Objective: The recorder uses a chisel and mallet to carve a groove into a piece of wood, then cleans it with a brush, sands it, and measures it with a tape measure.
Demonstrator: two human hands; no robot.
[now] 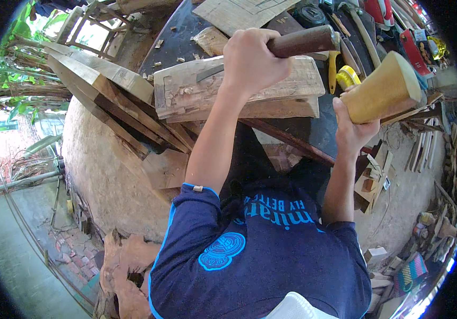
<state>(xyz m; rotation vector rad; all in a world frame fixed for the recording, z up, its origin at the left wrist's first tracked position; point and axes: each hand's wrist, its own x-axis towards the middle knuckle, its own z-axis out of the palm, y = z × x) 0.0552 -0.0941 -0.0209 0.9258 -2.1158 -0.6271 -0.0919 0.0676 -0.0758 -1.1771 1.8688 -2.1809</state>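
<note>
My left hand point(255, 59) is wrapped round the dark wooden handle of a chisel point(304, 42). Its flat metal blade points left, with the tip at the carved top of a pale wood block point(292, 78); I cannot tell how deep it sits. Recesses and small chips mark the block's left part. To the right, my right hand point(355, 130) grips a wooden mallet point(385, 90), raised and apart from the chisel's butt end. The mallet's handle is mostly hidden by the hand.
On the dark table point(172, 42) lie wood chips and a flat board point(241, 13). Farther right are a hammer point(364, 34), a yellow-handled brush point(333, 72) and a yellow tape roll point(348, 77). Long timber pieces point(117, 101) jut out at the left.
</note>
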